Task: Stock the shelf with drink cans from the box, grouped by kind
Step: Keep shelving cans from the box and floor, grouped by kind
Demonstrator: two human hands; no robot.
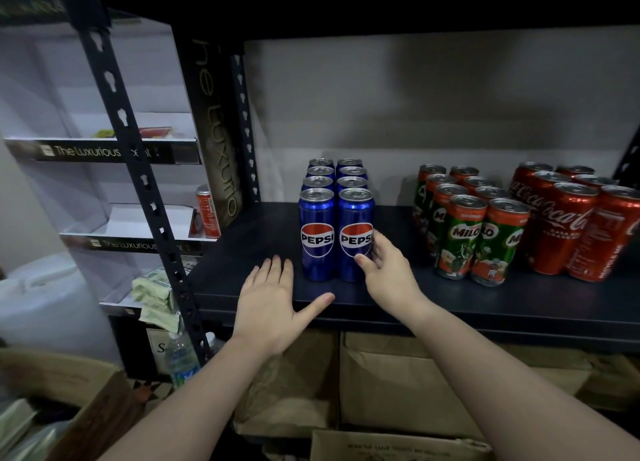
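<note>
Pepsi cans [337,218] near shelf [450,304] edge; right hand [388,270] grasping front can, left hand [273,304] released.

Pepsi cans [336,218] left of Milo cans [474,232]

1. A plain grey wall [433,89] stands behind the rack, dimly lit and shadowed
2. A dark slotted metal upright [138,155] rises at left
3. A white cardboard display stand [104,152] printed "The Luxurious" sits beyond it
4. Brown cardboard boxes [398,374] fill the space underneath
5. A water bottle [180,360] stands low left
</note>
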